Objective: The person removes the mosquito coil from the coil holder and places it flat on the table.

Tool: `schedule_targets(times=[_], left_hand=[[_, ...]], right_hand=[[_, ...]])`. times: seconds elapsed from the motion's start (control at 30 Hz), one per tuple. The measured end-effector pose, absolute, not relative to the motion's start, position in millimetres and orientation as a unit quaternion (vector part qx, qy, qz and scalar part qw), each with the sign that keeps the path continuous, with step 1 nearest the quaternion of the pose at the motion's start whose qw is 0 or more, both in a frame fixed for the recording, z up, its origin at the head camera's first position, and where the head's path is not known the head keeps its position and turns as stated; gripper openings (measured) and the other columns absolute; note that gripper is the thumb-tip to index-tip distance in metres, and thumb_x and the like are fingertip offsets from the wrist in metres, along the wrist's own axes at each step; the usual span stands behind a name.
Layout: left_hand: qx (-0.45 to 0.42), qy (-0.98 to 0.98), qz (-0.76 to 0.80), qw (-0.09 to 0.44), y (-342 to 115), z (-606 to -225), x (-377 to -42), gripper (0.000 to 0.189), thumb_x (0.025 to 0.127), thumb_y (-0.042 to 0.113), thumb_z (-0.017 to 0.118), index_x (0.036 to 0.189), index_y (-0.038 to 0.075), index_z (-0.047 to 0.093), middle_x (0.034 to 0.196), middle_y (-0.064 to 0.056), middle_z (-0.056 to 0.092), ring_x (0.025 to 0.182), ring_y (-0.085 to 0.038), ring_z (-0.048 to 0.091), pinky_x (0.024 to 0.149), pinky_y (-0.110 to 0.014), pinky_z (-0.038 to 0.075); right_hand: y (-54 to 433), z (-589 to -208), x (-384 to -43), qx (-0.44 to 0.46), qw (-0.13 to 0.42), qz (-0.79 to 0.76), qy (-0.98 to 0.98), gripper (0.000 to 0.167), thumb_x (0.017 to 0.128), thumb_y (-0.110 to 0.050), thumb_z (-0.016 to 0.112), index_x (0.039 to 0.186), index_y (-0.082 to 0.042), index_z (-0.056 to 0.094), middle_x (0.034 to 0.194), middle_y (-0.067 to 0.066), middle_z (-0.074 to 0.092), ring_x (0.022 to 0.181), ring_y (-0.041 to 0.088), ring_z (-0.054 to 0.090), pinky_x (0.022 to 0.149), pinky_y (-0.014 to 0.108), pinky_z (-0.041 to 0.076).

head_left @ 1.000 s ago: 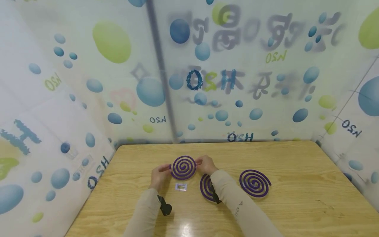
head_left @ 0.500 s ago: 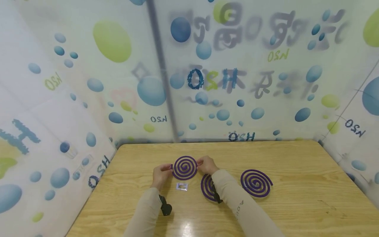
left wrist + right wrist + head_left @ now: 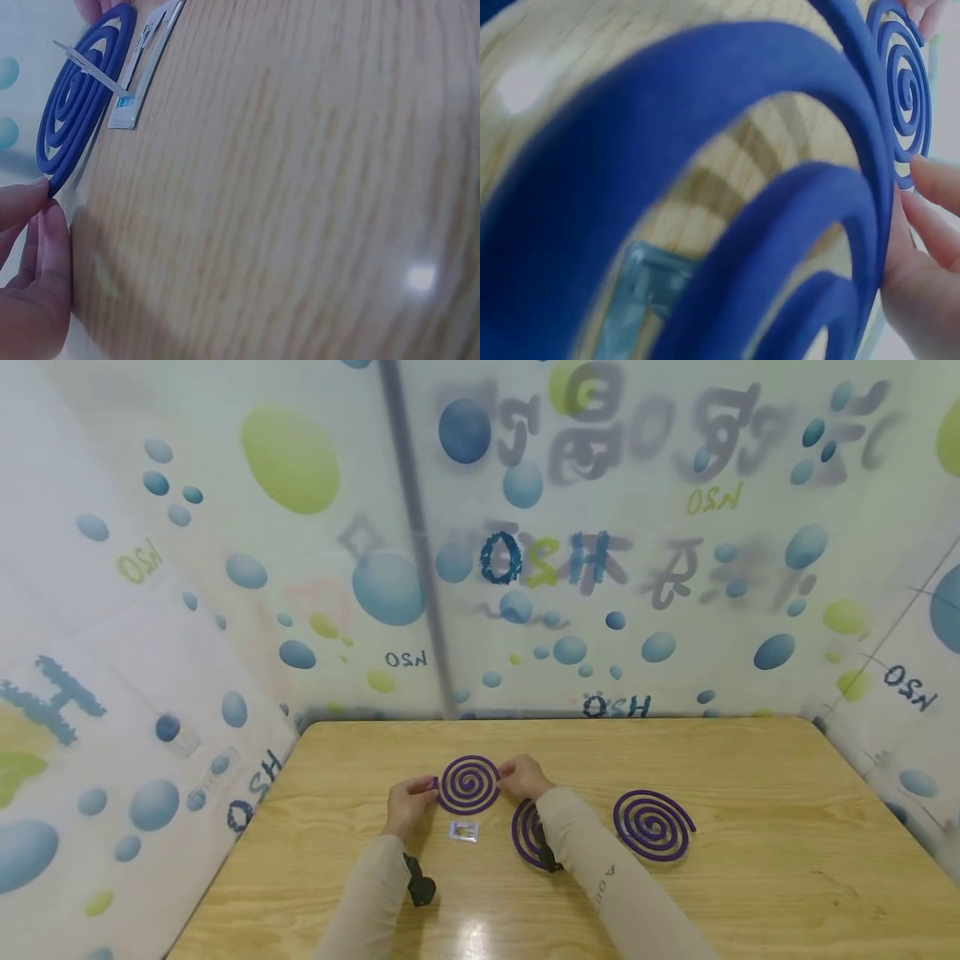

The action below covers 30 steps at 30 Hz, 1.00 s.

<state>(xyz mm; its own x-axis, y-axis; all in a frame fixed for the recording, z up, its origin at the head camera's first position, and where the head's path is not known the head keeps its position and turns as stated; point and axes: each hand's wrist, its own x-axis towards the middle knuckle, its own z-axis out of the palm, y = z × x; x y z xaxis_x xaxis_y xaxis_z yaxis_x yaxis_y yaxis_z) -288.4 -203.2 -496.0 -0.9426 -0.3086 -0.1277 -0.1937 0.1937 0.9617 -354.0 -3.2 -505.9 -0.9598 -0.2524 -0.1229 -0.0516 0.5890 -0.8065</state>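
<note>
We've got the purple coil [image 3: 469, 783] btwn our hands, L hand [image 3: 406, 806] pinching its left end & R hand [image 3: 527, 777] its right rim, both equally near, w/ the small pronged plate [image 3: 123, 117] just nearside, long axis approx. left-right.

You face a pale backdrop [image 3: 480, 635] printed with round blue and green bubbles [image 3: 291, 460] and mirrored blue-and-green H2O lettering [image 3: 542, 562], with a slanting grey strip [image 3: 415, 527] and blurred grey characters [image 3: 587, 458]. Before it stands your light-brown, wood-grained table [image 3: 765, 893], bearing a white glare spot [image 3: 474, 935].
</note>
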Motion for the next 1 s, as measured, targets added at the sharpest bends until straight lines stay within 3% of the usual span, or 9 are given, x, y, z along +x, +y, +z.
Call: schedule_targets(times=[0.1,0.2,0.4,0.47,0.67,0.8,1.0], left_hand=[[0.159,-0.773,-0.613,0.047,-203,-496,-288,0.027,0.077,-0.010,0.059,0.104,-0.012,0.058,0.097,-0.023,0.061,0.078,-0.015,0.059,0.069,-0.026,0.053],[0.159,-0.766,-0.622,0.048,-203,-497,-289,0.027,0.077,-0.011,0.059,0.104,-0.012,0.058,0.097,-0.023,0.061,0.077,-0.015,0.059,0.070,-0.026,0.053],[0.164,-0.759,-0.627,0.053,-202,-497,-289,0.027,0.076,-0.011,0.059,0.103,-0.013,0.058,0.097,-0.024,0.061,0.077,-0.016,0.059,0.069,-0.026,0.053],[0.167,-0.761,-0.624,0.052,-202,-497,-289,0.027,0.076,-0.011,0.059,0.103,-0.012,0.059,0.097,-0.023,0.061,0.077,-0.016,0.059,0.069,-0.025,0.053],[0.170,-0.764,-0.621,0.046,-202,-497,-288,0.026,0.077,-0.010,0.059,0.103,-0.012,0.059,0.098,-0.024,0.061,0.078,-0.016,0.059,0.069,-0.026,0.053],[0.173,-0.766,-0.618,0.047,-202,-497,-289,0.026,0.077,-0.009,0.059,0.103,-0.011,0.059,0.100,-0.024,0.060,0.079,-0.017,0.060,0.069,-0.025,0.052],[0.179,-0.777,-0.602,0.052,-205,-498,-288,0.028,0.078,-0.002,0.062,0.105,-0.009,0.060,0.101,-0.022,0.060,0.082,-0.018,0.059,0.071,-0.024,0.051]], right_hand=[[-4,-482,-337,-0.058,0.131,-0.442,0.885,0.025,0.077,-0.002,0.063,0.101,0.006,0.061,0.097,0.016,0.061,0.094,0.029,0.055,0.083,0.035,0.047],[-6,-482,-339,-0.044,0.140,-0.440,0.886,0.024,0.078,-0.002,0.062,0.100,0.006,0.061,0.097,0.017,0.061,0.094,0.029,0.055,0.084,0.035,0.046],[-4,-566,-397,-0.080,0.125,-0.464,0.873,0.021,0.071,-0.011,0.071,0.090,-0.003,0.067,0.086,0.009,0.063,0.078,0.019,0.056,0.068,0.028,0.048],[-3,-572,-401,-0.087,0.131,-0.473,0.867,0.021,0.070,-0.013,0.072,0.089,-0.004,0.067,0.085,0.008,0.062,0.075,0.018,0.055,0.065,0.027,0.047],[-5,-496,-352,-0.033,0.167,-0.474,0.864,0.020,0.075,-0.003,0.064,0.095,0.002,0.064,0.092,0.013,0.060,0.085,0.024,0.054,0.076,0.033,0.047],[-3,-489,-351,-0.018,0.177,-0.472,0.864,0.027,0.076,-0.002,0.062,0.103,0.002,0.061,0.102,0.015,0.060,0.096,0.028,0.053,0.086,0.038,0.044],[1,-581,-414,-0.061,0.193,-0.547,0.812,0.037,0.074,-0.002,0.064,0.110,0.004,0.057,0.092,0.013,0.062,0.078,0.019,0.060,0.067,0.026,0.052]])
